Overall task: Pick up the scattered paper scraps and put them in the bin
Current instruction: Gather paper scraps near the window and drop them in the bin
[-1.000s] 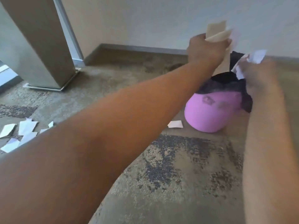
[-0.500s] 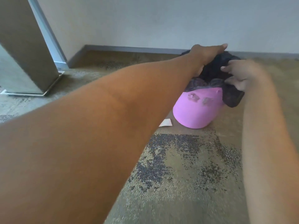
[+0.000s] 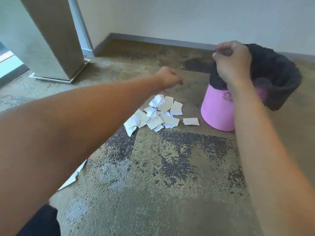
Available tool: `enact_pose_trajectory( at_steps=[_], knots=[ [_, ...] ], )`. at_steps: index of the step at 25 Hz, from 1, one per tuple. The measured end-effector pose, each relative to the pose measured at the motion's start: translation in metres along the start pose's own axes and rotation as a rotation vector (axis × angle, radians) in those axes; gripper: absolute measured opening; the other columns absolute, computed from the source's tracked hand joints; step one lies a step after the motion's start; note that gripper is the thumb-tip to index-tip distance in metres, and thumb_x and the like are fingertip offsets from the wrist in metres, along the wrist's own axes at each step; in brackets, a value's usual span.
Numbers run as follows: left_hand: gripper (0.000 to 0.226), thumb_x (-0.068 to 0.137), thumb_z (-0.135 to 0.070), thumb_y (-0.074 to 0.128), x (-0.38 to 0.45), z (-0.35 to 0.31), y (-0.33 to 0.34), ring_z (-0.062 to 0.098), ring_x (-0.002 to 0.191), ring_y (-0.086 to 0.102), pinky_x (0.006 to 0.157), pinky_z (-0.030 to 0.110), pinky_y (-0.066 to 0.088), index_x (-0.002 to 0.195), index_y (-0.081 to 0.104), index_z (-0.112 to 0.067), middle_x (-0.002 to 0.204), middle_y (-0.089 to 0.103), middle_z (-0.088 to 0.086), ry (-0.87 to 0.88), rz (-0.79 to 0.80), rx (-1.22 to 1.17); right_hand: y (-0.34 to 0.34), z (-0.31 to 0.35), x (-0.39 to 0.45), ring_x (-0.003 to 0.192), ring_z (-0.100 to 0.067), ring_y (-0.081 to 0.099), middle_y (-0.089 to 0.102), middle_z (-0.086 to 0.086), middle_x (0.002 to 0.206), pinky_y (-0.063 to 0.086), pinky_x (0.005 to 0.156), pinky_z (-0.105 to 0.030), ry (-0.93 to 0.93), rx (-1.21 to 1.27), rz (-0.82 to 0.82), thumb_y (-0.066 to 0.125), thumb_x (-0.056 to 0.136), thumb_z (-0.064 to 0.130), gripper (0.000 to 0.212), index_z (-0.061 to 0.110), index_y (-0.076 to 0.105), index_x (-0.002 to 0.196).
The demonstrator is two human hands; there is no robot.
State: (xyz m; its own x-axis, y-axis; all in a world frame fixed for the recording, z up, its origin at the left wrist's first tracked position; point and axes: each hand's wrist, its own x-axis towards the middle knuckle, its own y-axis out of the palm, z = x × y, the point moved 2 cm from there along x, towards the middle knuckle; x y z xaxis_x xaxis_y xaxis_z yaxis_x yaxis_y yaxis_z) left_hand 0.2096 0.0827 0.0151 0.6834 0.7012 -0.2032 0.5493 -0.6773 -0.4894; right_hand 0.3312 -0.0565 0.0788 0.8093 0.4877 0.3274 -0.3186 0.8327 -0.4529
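Below left hand (image 3: 167, 78) fingers: paper scraps (image 3: 157, 114), beside bin (image 3: 217, 109).

Soft, even daylight, seemingly from the glazing at far left, fills the scene with only faint shadows and no glare, while wide-angle bending curves the edges and motion blur smears the near forearms and lower corners.

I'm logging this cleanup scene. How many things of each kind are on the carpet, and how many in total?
Pink bin: 1
Black bin liner: 1
Heap of paper scraps: 1 heap; the overlapping pieces cannot be counted singly
Lone paper scrap lying apart beside the bin: 1
Paper piece partly hidden by the left arm: 1
Total: 5
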Motion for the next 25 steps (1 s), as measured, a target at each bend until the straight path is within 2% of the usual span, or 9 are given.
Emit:
enact_pose_trajectory(
  at_steps=[3, 6, 10, 14, 17, 19, 22, 24, 25],
  knots=[
    [0.02, 0.087, -0.02, 0.067, -0.011, 0.041, -0.044, 0.025, 0.121, 0.052, 0.069, 0.034, 0.055, 0.105, 0.069, -0.012, 0.129, 0.06, 0.005, -0.061, 0.059, 0.136, 0.049, 0.021, -0.015, 0.089, -0.003, 0.061, 0.067, 0.01, 0.096, 0.047, 0.084, -0.016, -0.039, -0.052, 0.135, 0.062, 0.086, 0.015, 0.017, 0.026, 0.07, 0.097],
    [0.028, 0.089, -0.023, 0.066, -0.03, 0.06, -0.083, 0.027, 0.127, 0.048, 0.073, 0.039, 0.054, 0.113, 0.068, -0.01, 0.133, 0.057, 0.006, -0.081, 0.114, 0.211, 0.089, 0.064, -0.024, 0.089, -0.01, 0.063, 0.067, 0.007, 0.092, 0.052, 0.087, -0.026, -0.088, -0.077, 0.255, 0.062, 0.085, 0.014, 0.017, 0.025, 0.071, 0.094],
    [0.038, 0.09, -0.029, 0.066, -0.064, 0.075, -0.116, 0.028, 0.126, 0.048, 0.079, 0.042, 0.056, 0.122, 0.062, -0.009, 0.136, 0.053, 0.008, -0.15, 0.184, 0.314, 0.123, 0.124, -0.037, 0.086, -0.007, 0.06, 0.068, 0.006, 0.097, 0.042, 0.064, -0.01, -0.164, -0.143, 0.371, 0.062, 0.085, 0.014, 0.017, 0.023, 0.072, 0.095],
    [0.044, 0.09, -0.031, 0.065, -0.105, 0.112, -0.149, 0.028, 0.127, 0.047, 0.083, 0.045, 0.055, 0.128, 0.058, -0.01, 0.136, 0.052, 0.005, -0.243, 0.214, 0.347, 0.154, 0.15, -0.065, 0.071, -0.011, 0.057, 0.066, 0.003, 0.093, 0.04, 0.06, -0.017, -0.212, -0.23, 0.54, 0.064, 0.086, 0.015, 0.013, 0.02, 0.071, 0.096],
    [0.046, 0.091, -0.032, 0.064, -0.146, 0.153, -0.173, 0.032, 0.125, 0.049, 0.088, 0.048, 0.055, 0.131, 0.055, -0.011, 0.138, 0.049, 0.007, -0.357, 0.196, 0.395, 0.179, 0.149, -0.094, 0.079, -0.014, 0.058, 0.067, 0.002, 0.097, 0.041, 0.067, -0.02, -0.233, -0.313, 0.662, 0.066, 0.086, 0.018, 0.011, 0.021, 0.07, 0.095],
    [0.051, 0.092, -0.031, 0.064, -0.171, 0.181, -0.181, 0.033, 0.124, 0.05, 0.09, 0.046, 0.054, 0.137, 0.051, -0.01, 0.14, 0.047, 0.011, -0.429, 0.193, 0.446, 0.196, 0.136, -0.112, 0.086, -0.016, 0.058, 0.067, 0.001, 0.103, 0.038, 0.074, -0.022, -0.271, -0.419, 0.814, 0.067, 0.087, 0.018, 0.016, 0.017, 0.07, 0.103],
    [0.072, 0.085, -0.032, 0.072, -0.206, 0.236, -0.189, 0.028, 0.115, 0.052, 0.082, 0.032, 0.046, 0.143, 0.039, -0.003, 0.138, 0.047, 0.016, -0.538, 0.092, 0.531, 0.223, 0.113, -0.141, 0.099, -0.017, 0.059, 0.067, -0.001, 0.113, 0.043, 0.079, -0.026, -0.397, -0.579, 1.064, 0.068, 0.087, 0.021, 0.022, 0.017, 0.069, 0.109],
    [0.102, 0.073, -0.039, 0.082, -0.229, 0.277, -0.193, 0.034, 0.128, 0.044, 0.099, 0.037, 0.044, 0.15, 0.022, -0.007, 0.148, 0.034, 0.018, -0.668, 0.036, 0.548, 0.237, 0.099, -0.157, 0.102, -0.016, 0.058, 0.065, 0.0, 0.117, 0.044, 0.083, -0.027, -0.466, -0.645, 1.18, 0.069, 0.087, 0.024, 0.024, 0.02, 0.067, 0.111],
    [0.12, 0.067, -0.044, 0.085, -0.242, 0.294, -0.194, 0.039, 0.14, 0.029, 0.108, 0.044, 0.037, 0.154, 0.009, -0.01, 0.157, 0.019, 0.017, -0.718, 0.047, 0.561, 0.242, 0.094, -0.165, 0.102, -0.015, 0.056, 0.063, 0.001, 0.119, 0.043, 0.082, -0.026, -0.501, -0.668, 1.224, 0.069, 0.087, 0.025, 0.027, 0.021, 0.065, 0.114]
  ],
)
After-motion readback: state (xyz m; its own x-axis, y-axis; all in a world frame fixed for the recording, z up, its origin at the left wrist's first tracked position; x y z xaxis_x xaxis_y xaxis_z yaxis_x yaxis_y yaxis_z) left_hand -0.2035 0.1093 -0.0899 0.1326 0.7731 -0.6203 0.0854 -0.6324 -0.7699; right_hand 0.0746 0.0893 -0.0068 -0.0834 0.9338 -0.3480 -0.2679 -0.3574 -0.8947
